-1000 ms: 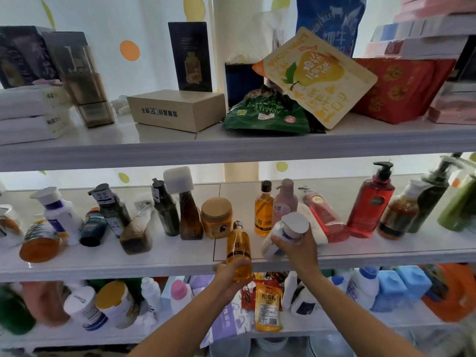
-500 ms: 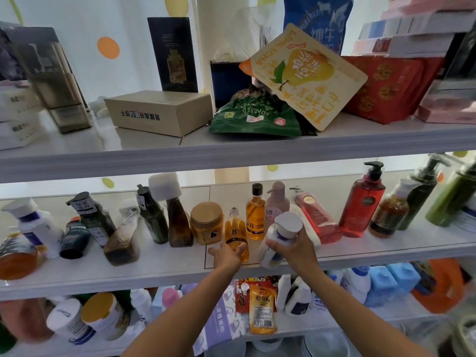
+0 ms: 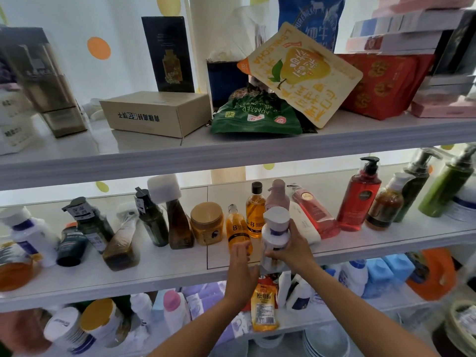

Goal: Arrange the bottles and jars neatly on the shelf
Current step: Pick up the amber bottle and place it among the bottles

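Head view: my left hand [image 3: 240,256] lies loosely spread against the foot of the small orange bottle [image 3: 235,228], steadying it upright right of the yellow jar [image 3: 206,222] on the middle shelf [image 3: 167,266]. My right hand [image 3: 292,249] curls round the white bottle [image 3: 275,222] at the near edge, ready, I judge, to join the row.

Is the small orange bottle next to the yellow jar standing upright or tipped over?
Upright: the small orange bottle stands vertical, cap on top, beside the yellow jar.
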Available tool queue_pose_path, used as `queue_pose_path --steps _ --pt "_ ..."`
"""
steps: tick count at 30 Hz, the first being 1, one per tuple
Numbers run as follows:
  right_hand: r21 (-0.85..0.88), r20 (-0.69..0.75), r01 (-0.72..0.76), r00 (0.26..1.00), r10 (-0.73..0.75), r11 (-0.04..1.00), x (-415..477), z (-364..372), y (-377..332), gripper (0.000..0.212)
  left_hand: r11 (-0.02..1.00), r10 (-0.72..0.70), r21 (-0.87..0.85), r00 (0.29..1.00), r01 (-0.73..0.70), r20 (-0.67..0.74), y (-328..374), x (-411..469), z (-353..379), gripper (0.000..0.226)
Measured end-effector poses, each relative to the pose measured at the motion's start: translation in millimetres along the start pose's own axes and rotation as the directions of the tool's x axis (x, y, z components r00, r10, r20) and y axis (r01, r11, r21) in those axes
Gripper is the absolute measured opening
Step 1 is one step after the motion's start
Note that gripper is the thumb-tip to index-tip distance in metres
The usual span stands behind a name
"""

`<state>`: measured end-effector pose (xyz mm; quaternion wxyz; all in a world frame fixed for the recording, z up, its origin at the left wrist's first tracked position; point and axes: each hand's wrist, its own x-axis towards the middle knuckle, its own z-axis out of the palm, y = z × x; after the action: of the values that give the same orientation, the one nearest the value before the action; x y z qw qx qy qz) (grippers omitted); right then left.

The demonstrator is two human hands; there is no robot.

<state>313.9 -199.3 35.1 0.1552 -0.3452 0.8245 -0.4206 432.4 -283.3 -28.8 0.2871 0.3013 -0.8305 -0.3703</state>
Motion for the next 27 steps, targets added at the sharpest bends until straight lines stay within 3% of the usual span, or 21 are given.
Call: queue_pose_path --steps 5,8,11,17,23,27 --pt "0.101 -0.013 -0.073 0.997 0.074 0.992 -11 -15 1 0.091 0.988 0.105 -0.126 0.983 -0.087 0.148 14 1 18 0.069" --pt "0.125 -0.077 -0.156 0.983 0.166 0.980 -21 -38 16 0.091 0.979 0.058 -0.203 0.965 -0.005 0.256 30 -1 44 0.080" --pt "0.151 -0.101 -0.200 0.971 0.216 0.968 -31 -69 34 0.090 0.971 -0.043 -0.202 0.927 0.126 0.373 59 -8 75 0.073" --pt "0.187 -0.178 -0.271 0.936 0.304 0.944 -53 -159 85 0.085 0.980 -0.016 -0.169 0.893 0.102 0.450 122 -12 162 0.057" --pt "0.238 -0.263 -0.226 0.921 0.287 0.945 -58 -279 158 0.078 0.971 0.060 -0.230 0.867 0.064 0.495 219 -9 269 0.069" --pt "0.203 -0.318 -0.230 0.904 0.286 0.952 -56 -360 206 0.085 0.948 0.163 -0.319 0.833 0.017 0.528 284 -5 339 0.073"
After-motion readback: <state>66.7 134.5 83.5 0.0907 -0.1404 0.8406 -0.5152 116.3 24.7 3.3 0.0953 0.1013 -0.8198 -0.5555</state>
